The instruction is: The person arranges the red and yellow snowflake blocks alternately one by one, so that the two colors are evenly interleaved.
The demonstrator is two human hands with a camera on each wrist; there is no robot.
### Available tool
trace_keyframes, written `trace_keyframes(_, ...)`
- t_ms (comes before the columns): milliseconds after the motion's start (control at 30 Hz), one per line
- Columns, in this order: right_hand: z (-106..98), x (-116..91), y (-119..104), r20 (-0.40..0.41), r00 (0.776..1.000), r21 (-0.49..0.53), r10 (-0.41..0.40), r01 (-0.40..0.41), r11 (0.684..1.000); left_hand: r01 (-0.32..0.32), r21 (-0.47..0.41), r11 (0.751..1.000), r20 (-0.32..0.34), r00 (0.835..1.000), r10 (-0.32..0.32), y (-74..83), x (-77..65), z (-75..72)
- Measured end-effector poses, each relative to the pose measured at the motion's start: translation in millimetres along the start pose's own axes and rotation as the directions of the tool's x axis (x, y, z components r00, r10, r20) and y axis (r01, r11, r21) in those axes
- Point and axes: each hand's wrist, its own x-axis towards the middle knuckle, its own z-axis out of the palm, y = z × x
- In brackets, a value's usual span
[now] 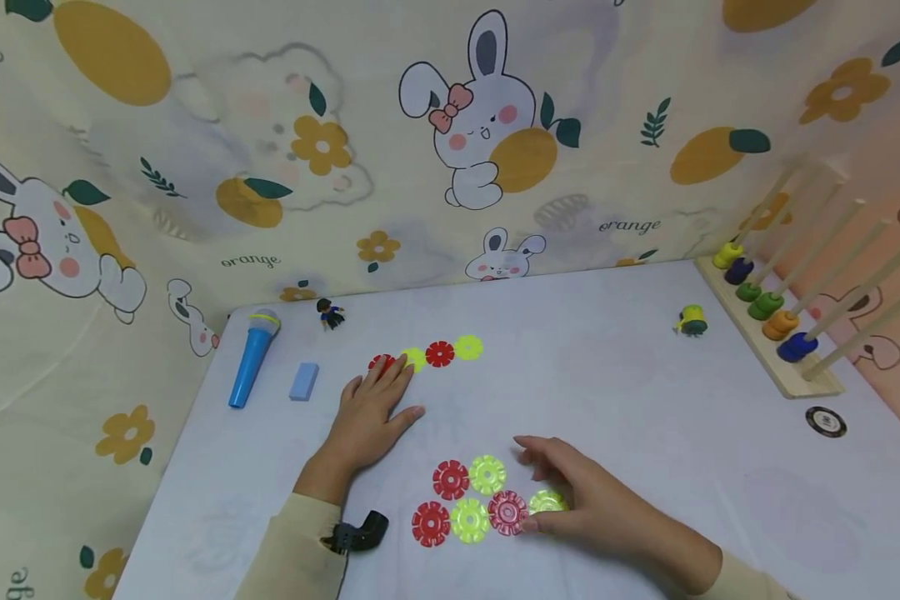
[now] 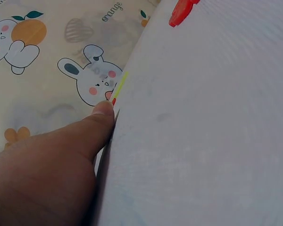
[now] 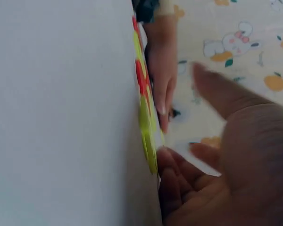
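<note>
In the head view my left hand (image 1: 371,421) lies with fingers spread, fingertips over the left end of the far row of notched plastic discs. A red disc (image 1: 440,354) and a yellow disc (image 1: 468,347) show beyond the fingers. My right hand (image 1: 581,496) is at the right end of the nearer discs, thumb and fingers apart around a yellow disc (image 1: 546,500) that the hand partly covers. Left of it lie a dark pink-red disc (image 1: 507,512), another yellow disc (image 1: 469,521) and a red disc (image 1: 431,524). Above these sit a red disc (image 1: 451,480) and a yellow disc (image 1: 487,475).
At the left are a blue toy microphone (image 1: 251,362), a light blue block (image 1: 304,382) and a small figure (image 1: 330,314). To the right stand a wooden peg board (image 1: 780,358) with coloured rings, a yellow-green toy (image 1: 692,321) and a black-and-white chip (image 1: 826,422). Patterned cloth hangs behind.
</note>
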Motion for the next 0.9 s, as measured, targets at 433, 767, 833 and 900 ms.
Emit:
trace_keyframes(433,19.4,-2.3,-4.8,-0.027,0.987,-0.355,-0.156,0.137,0.925,-0.005,-0.006,1.0,-0.002,1.0,0.005,-0.3,0.0,-0.2)
trace_keyframes(767,23.6,-2.4,-14.6,-0.002,0.997,-0.436,-0.072,0.063,0.898,-0.001,-0.021,1.0,-0.005,1.0,0.0,1.3,-0.7,-0.6)
trace_keyframes(833,23.3,-2.7,-15.2,-0.015,0.997,-0.435,-0.073,0.06,0.898,-0.002,-0.017,1.0,-0.006,1.0,0.001,1.1,-0.5,-0.4)
trace_keyframes(900,22.6,-2.8,-15.8,-0.014,0.998,-0.402,-0.064,0.053,0.914,0.0,-0.013,1.0,-0.006,1.0,0.0,1.0,-0.3,-0.4)
